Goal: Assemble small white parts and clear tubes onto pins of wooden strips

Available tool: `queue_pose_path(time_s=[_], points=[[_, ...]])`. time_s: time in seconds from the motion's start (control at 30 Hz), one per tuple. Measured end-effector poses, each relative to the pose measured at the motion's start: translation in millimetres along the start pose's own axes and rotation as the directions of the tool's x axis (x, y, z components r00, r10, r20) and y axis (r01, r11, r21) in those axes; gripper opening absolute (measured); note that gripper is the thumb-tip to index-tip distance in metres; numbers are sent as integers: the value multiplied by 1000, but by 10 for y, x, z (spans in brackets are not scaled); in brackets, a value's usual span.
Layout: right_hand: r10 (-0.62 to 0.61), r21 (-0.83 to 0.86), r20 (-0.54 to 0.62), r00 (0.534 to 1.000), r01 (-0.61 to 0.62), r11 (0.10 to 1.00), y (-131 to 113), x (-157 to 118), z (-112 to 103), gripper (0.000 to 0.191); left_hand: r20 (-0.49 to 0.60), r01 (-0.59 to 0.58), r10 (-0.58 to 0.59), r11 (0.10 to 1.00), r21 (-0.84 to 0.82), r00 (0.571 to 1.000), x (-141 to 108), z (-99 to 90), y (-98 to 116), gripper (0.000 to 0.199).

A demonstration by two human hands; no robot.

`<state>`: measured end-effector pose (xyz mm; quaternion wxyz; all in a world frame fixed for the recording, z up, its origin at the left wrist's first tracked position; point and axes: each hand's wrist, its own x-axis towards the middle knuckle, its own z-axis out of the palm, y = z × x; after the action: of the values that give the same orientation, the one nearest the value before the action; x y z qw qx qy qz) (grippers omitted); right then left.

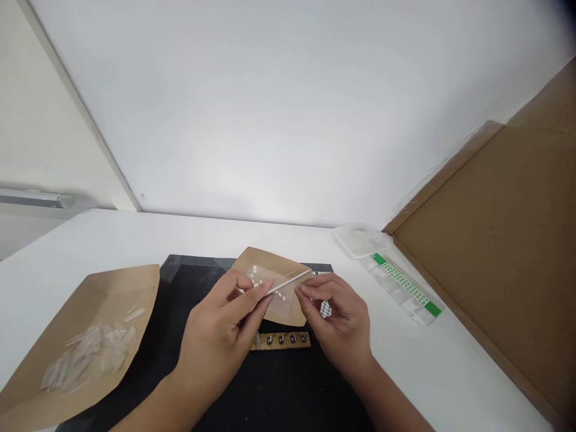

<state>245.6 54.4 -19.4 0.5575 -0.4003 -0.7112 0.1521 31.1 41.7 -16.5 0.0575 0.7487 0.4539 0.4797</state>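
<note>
Between thumb and index finger, my left hand [225, 315] pinches a thin white strip [290, 281], which slants up to the right. My right hand [335, 312] is closed in a pinch close to the strip's right part; whatever is between its fingertips is too small to make out. Behind and under the strip lies a brown paper tray [297, 312] with small white pieces in it. Below both hands, a narrow yellowish bar [287, 340] with a row of round dark recesses rests on the black mat [279, 390].
At the left stands a larger brown paper tray [105, 294] holding clear plastic pieces [94, 354]. On the right are a clear plastic container [360, 240], a clear bag with a green-and-white label [405, 285] and a cardboard panel [504, 252]. A white wall rises behind the table.
</note>
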Motion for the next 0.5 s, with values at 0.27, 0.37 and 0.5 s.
queue_pose_path(time_s=[0.27,0.37,0.5], points=[[0,27,9,1000,0,1000,-38,-13,32,24,-22,-10,9,999,-51,1000,-22,32,-12,30],[37,31,34,999,-39,999,-66,-23,30,26,-66,-23,20,998,-56,998,-28,23,10,37],[73,-4,46,996,-73,997,-120,-12,25,25,-76,-38,34,998,-46,997,-35,20,26,37]])
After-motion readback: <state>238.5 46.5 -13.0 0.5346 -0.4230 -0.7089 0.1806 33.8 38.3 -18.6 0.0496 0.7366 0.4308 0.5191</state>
